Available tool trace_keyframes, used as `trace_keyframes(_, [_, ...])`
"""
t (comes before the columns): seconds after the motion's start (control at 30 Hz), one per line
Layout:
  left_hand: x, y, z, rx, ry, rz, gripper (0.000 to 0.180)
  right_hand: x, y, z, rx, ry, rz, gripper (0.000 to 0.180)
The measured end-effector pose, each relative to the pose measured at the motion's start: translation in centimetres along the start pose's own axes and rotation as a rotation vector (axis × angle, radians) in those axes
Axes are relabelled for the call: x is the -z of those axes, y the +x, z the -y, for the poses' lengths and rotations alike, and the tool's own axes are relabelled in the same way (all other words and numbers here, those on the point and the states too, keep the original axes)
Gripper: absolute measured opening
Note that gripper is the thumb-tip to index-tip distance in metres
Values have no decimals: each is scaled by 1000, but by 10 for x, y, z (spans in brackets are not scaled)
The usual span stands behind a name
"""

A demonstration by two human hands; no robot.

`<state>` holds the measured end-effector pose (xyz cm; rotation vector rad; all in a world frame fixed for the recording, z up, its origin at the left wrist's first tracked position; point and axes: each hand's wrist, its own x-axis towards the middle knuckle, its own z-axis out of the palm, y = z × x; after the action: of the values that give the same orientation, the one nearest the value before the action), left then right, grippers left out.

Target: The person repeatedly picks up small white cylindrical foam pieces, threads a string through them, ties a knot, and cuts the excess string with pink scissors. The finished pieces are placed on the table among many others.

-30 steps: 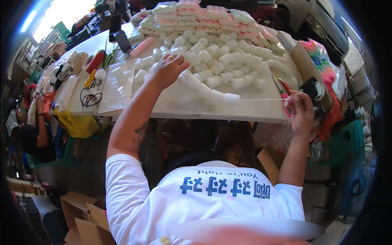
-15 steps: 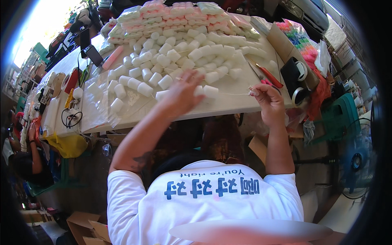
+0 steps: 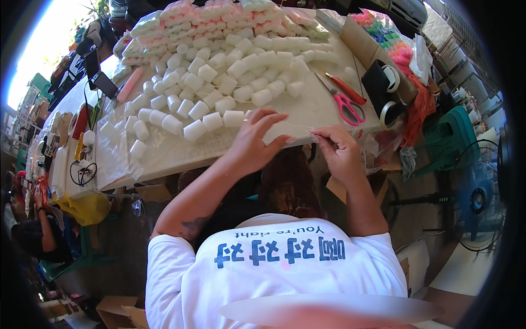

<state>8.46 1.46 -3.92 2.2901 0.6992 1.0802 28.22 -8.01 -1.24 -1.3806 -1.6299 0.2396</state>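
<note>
"Whitish tabletop [image 3: 192, 157] in front of the person: what's at its near edge?"

"Two bare hands. The right hand [image 3: 337, 149] pinches a thin pale string [image 3: 294, 125] between thumb and fingertips. Beside it, the left hand [image 3: 255, 140] has its thumb and forefinger spread apart."

"Is the left gripping anything?"

"I can't tell."

"And the white cylindrical pieces [image 3: 195, 130]?"

"One row lies just left of the left hand."

"Farther off?"

"Pink-handled scissors [image 3: 353, 112] on the right, a red-handled tool [image 3: 349, 90] just past them, a heap of more white pieces mid-table, then stacked pink-and-white packets [image 3: 203, 21] at the far side."
</note>
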Motion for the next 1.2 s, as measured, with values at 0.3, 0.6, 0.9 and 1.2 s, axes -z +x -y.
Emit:
trace_keyframes(0.3, [-26,7,-24,128,-273,47,15,-1,-4,7,127,-10,27,14])
trace_keyframes(0.6, [-47,12,-12,207,-721,275,27,10,3,0,127,-79,-128,11])
trace_keyframes(0.9, [-26,13,-11,-25,-262,-31,10,-5,-2,-1,77,-97,-7,7])
trace_keyframes(1.2, [-16,12,-7,-52,-161,16,8,-4,1,1,-71,54,-7,9])
